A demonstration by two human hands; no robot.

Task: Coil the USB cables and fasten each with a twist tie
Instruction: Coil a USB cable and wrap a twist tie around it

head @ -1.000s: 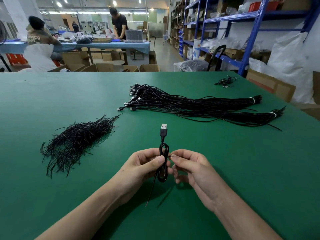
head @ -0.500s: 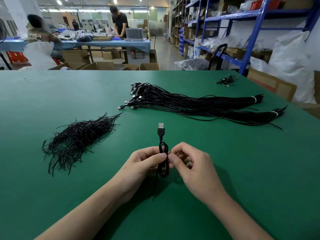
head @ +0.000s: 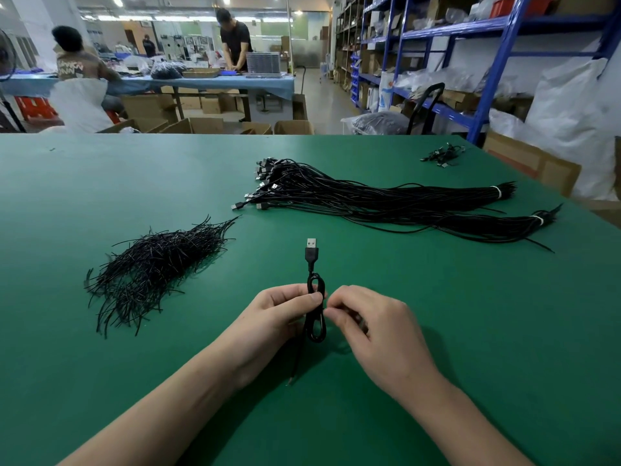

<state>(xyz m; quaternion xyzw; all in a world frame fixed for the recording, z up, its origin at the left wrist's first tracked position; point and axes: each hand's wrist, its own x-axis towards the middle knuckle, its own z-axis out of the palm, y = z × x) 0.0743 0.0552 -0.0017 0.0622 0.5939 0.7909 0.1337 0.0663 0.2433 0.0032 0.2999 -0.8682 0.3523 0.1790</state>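
Centrally, over the table (head: 100,183), I see the coiled cable (head: 316,326) held upright, its plug (head: 311,250) on top. The left hand (head: 268,317) grips the coil's middle between thumb and fingers. The right hand (head: 376,331), fingers curled, pinches the coil's right side. Ties (head: 154,267) lie heaped to the left, and bundles (head: 386,203) of uncoiled cables lie beyond.

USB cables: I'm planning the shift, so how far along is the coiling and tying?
Done: perhaps the small cluster at the far edge, too small to tell. In hand: the left hand grips one coiled cable while the right hand pinches at its middle. Left: two large cable bundles, plus the twist-tie pile.
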